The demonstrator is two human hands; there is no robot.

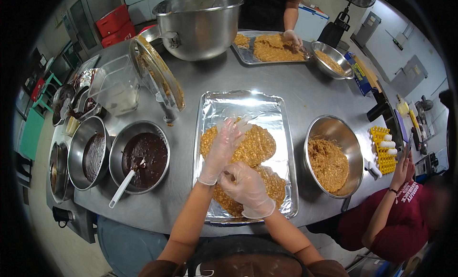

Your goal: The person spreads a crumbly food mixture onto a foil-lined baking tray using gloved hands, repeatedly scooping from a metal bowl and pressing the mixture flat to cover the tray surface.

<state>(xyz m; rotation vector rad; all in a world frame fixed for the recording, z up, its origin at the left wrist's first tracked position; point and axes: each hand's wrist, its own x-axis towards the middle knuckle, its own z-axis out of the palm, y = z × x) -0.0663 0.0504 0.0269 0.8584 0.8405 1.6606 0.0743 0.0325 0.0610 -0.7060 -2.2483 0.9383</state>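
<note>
A foil-lined sheet pan (290,133) lies before me, with an oat mixture (259,144) spread on it in flattened mounds. My left hand (225,144), in a clear plastic glove, is over the upper mounds with its fingers extended. Gloved too, my right hand (248,189) is bent over the lower mound, its fingertips near the cuff of the left glove; whether they pinch it is unclear. To the right stands a steel bowl (352,144) holding more oat mixture (327,166). A bowl of dark chocolate mixture (143,155) with a white-handled spatula (122,189) is at the left.
A large mixing bowl (200,30) and a tilted bowl-like vessel (157,73) stand beyond the pan. Across the table, a person's gloved hand (293,38) touches oat mixture on another tray (247,58). A yellow egg tray (383,155) and a person in a red shirt (400,219) are at right.
</note>
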